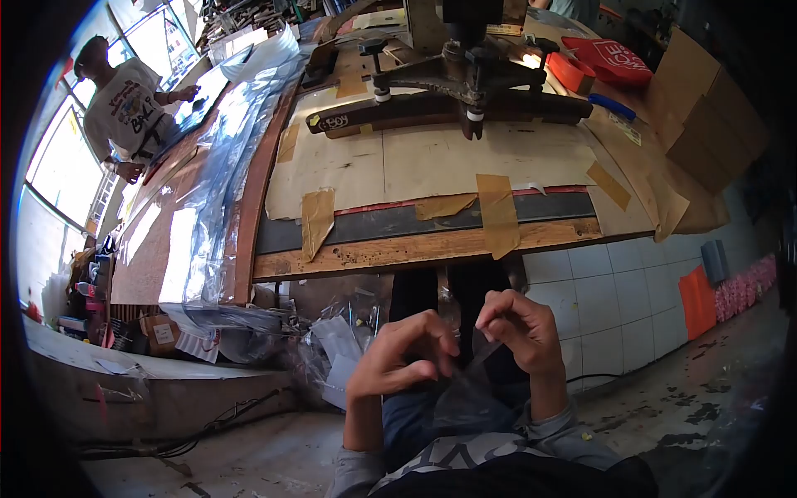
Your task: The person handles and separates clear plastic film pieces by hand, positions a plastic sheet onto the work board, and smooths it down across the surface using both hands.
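Observation:
Both hands are raised over my lap, in front of the table's near edge. My left hand (404, 355) has its fingers curled, with the thumb apart from the forefinger. A clear plastic sheet (465, 397) hangs between the hands and over my lap. My right hand (521, 330) is bent with thumb and forefinger pressed together at the sheet's upper edge. Beyond them is a wooden board (415, 251) with a dark strip and brown tape (498, 214). Above the paper-covered surface (332, 170) stands a dark metal press bar (448, 112).
Clear plastic sheeting (217, 187) lies along the table's left side. Another person (124, 100) stands at the far left. A red bag (610, 62), blue object (612, 107) and cardboard box (706, 108) are at the right. Crumpled plastic (336, 349) lies below the table, left of my hands.

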The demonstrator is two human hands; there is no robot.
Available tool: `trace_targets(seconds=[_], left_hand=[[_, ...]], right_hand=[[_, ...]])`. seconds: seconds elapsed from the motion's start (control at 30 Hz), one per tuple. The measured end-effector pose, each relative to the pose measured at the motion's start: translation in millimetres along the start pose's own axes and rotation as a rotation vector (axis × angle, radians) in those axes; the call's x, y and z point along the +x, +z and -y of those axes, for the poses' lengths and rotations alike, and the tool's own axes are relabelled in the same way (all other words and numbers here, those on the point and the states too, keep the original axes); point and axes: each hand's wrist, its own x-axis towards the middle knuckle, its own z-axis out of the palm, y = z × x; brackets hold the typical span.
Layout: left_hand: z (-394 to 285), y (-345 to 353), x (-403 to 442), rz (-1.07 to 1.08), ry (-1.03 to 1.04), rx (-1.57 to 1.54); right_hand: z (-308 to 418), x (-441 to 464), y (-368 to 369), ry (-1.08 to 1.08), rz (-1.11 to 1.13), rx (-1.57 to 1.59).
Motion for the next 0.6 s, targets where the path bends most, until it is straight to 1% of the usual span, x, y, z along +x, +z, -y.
trace_targets(seconds=[0.03,0.07,0.1,0.17,0.23,0.27,0.3,0.37,0.4,0.5,0.6], left_hand=[[-7,11,9,-0.08,-0.116,-0.108],[-9,22,19,-0.085,-0.061,-0.104],[-12,32,24,-0.125,-0.077,-0.181],[-9,35,31,-0.081,-0.018,-0.181],[-7,39,33,-0.14,-0.015,-0.264],[-6,39,36,-0.173,-0.011,-0.303],[-5,38,40,-0.186,-0.023,-0.267],[-2,35,49,-0.219,-0.044,-0.191],[1,34,51,-0.22,-0.064,-0.249],[4,29,64,-0.31,-0.002,-0.176],[7,20,76,-0.332,0.045,-0.21]], right_hand=[[3,0,0,-0.031,0.013,-0.037],[4,1,-1,-0.064,0.024,-0.074],[4,1,-1,-0.122,0.007,-0.074],[2,2,-3,-0.237,-0.032,-0.081],[14,11,3,-0.424,-0.227,-0.576],[18,12,3,-0.444,-0.278,-0.716],[21,13,4,-0.46,-0.334,-0.855],[21,1,6,-0.358,-0.355,-0.908],[23,-1,9,-0.265,-0.359,-0.795],[30,8,10,-0.321,-0.345,-0.864],[29,21,7,-0.379,-0.341,-0.91]])
